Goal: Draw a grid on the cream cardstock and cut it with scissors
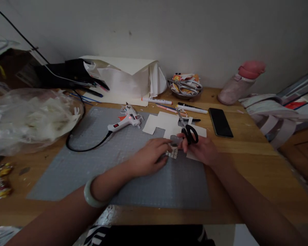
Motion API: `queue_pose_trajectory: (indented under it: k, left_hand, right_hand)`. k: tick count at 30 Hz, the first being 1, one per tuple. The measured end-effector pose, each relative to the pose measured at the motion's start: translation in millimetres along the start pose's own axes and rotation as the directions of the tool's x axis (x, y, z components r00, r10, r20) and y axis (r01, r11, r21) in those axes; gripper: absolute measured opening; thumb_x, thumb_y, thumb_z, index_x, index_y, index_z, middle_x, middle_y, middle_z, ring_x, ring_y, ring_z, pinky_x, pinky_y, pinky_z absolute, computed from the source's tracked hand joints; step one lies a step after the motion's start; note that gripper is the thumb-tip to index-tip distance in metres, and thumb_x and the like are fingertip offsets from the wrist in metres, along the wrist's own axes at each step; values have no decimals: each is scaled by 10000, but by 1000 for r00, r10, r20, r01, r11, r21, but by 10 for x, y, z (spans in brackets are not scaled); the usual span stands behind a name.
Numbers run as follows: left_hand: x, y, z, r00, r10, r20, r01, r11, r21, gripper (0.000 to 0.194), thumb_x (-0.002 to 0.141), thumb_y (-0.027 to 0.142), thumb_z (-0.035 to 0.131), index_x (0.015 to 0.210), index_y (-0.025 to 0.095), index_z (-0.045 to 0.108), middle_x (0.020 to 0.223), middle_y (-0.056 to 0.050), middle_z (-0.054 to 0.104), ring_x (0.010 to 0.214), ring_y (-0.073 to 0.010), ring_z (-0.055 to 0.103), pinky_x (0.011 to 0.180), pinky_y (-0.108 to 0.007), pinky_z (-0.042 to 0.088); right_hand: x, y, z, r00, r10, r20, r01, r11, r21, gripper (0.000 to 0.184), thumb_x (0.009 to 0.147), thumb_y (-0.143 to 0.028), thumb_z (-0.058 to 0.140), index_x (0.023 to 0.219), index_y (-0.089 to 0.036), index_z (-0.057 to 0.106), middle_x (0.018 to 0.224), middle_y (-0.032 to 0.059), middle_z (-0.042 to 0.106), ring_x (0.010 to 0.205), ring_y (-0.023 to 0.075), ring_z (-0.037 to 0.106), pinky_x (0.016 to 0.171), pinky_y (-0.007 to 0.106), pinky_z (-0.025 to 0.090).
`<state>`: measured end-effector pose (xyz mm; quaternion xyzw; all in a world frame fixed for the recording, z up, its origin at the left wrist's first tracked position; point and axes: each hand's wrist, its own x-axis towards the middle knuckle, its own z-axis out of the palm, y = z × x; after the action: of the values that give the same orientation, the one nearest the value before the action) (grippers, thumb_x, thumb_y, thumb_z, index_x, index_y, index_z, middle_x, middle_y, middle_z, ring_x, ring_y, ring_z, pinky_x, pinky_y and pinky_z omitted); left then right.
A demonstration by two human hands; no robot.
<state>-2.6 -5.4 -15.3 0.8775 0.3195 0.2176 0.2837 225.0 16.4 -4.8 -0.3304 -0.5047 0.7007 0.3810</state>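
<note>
One head-worn view, forward and down
From the wearer's head, the lone camera looked down over both forearms at the near surface (248, 150), reaching the wall (143, 30) behind; no second view shared it.

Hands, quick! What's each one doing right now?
Left hand: half curled, fingertips by the small gridded piece; can't tell if its grip is closed.
Right hand: holding the black-handled scissors.
</note>
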Motion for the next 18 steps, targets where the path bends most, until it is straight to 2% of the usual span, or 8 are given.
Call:
queue_pose_trajectory:
  k: [3, 7, 12, 18]
  left_hand:
    - [-2, 68, 28, 996, 58, 62, -69, 978, 196, 144, 860, 194, 535, 971, 178, 625, 1356, -133, 488, 1255, -292, 455, 1040, -471, 372]
    - [-4, 81, 81, 1000, 3, 14, -7, 945, 328, 267, 846, 265, 602, 1095, 171, 616, 1347, -152, 484, 1221, -317, 466, 1034, -509, 368]
    - [16, 21, 109, 994, -105, -18, 105, 939, 326, 376, 845, 310, 618, 1199, 187, 589, 1405, -151, 432, 1283, -326, 406, 1054, -520, 356]
    - [32, -2, 135, 965, -262, -23, 258, 926, 274, 493, 826, 333, 634, 1265, 131, 533, 1445, -203, 372, 1311, -377, 372, 1071, -560, 335]
  right_hand:
    - [12, 35, 8, 999, -53, -3, 53, 999, -2, 377, 811, -528, 558, 951, -198, 675, 655, 25, 612, 780, 225, 601, 863, 419, 433]
    - [30, 117, 13, 997, -62, -36, 62, 998, 6, 366, 838, -495, 523, 995, -197, 667, 663, 20, 608, 748, 207, 591, 807, 397, 452]
    - [48, 169, 25, 998, -40, -42, 39, 999, -11, 345, 822, -456, 536, 972, -172, 663, 670, 23, 610, 699, 189, 565, 750, 374, 460]
    - [52, 204, 3, 999, -46, -9, 46, 999, 3, 332, 849, -458, 507, 927, -170, 653, 657, 22, 594, 721, 193, 574, 774, 380, 450]
